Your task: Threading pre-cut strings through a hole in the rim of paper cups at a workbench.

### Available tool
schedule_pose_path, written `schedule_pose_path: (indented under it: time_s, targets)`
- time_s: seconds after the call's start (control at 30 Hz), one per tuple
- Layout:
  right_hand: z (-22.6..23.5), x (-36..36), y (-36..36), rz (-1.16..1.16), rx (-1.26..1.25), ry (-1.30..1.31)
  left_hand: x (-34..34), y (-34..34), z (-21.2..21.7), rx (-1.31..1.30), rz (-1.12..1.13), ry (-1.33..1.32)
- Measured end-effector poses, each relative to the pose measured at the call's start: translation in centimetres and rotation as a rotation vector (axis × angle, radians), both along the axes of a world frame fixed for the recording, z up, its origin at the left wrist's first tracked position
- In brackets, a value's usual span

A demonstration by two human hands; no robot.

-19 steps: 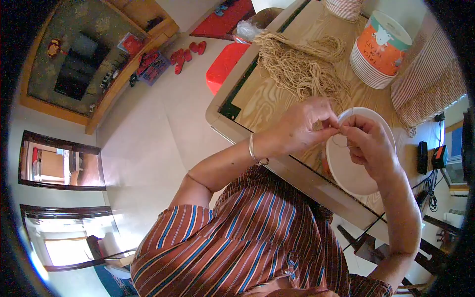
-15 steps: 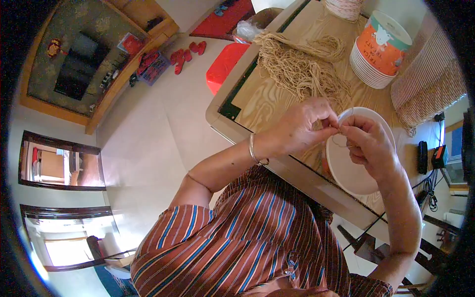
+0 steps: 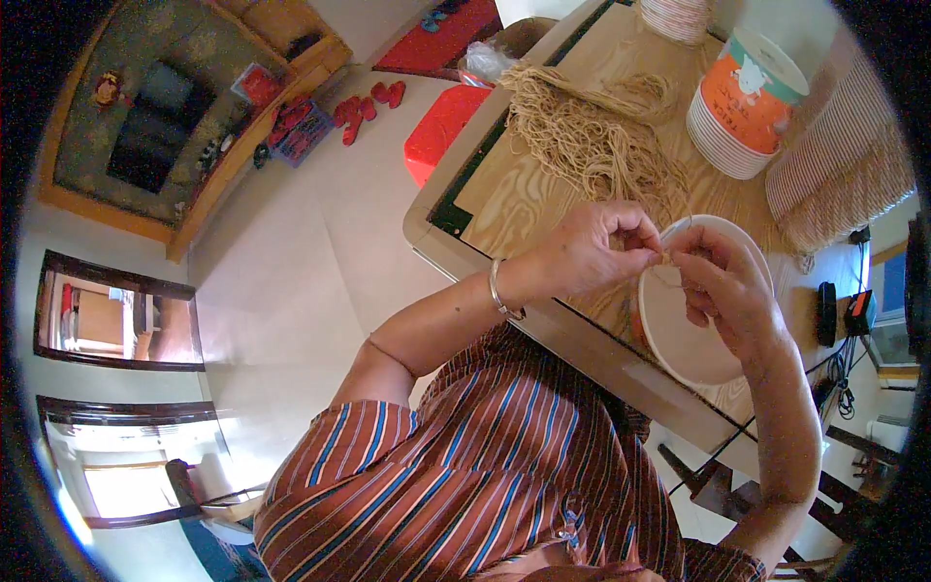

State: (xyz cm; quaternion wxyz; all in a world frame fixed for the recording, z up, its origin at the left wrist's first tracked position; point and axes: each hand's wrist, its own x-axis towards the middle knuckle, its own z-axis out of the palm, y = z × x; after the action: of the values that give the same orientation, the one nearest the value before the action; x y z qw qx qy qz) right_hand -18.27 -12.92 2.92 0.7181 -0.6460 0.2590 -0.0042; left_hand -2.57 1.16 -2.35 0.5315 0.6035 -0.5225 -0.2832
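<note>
The left hand (image 3: pixel 606 250) pinched a thin tan fibre strand (image 3: pixel 663 259) between thumb and forefinger, at the 10 o'clock side of a smooth white round tub (image 3: pixel 684 335); the right hand (image 3: pixel 725 281), half-open and loosely curled, had parted slightly from the left fingertips it met half a second earlier, its grip on the strand indiscernible. At 11 o'clock from the hands lay a tangled heap of coarse tan twine (image 3: pixel 611 136); at 1 o'clock stood a nested green, orange and white tub stack (image 3: pixel 742 107), bearing printed lettering.
</note>
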Motion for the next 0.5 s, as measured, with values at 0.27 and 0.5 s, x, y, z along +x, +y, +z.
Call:
schedule_pose_path:
  time_s: [0.27,0.5]
  targets:
    - [0.3,0.2,0.9,-0.001,-0.037,0.054,0.0,-0.2,-0.4,0.011,-0.049,0.320]
    - [-0.2,0.0,0.4,0.047,-0.031,0.003,0.2,-0.3,-1.1,0.011,-0.083,0.386]
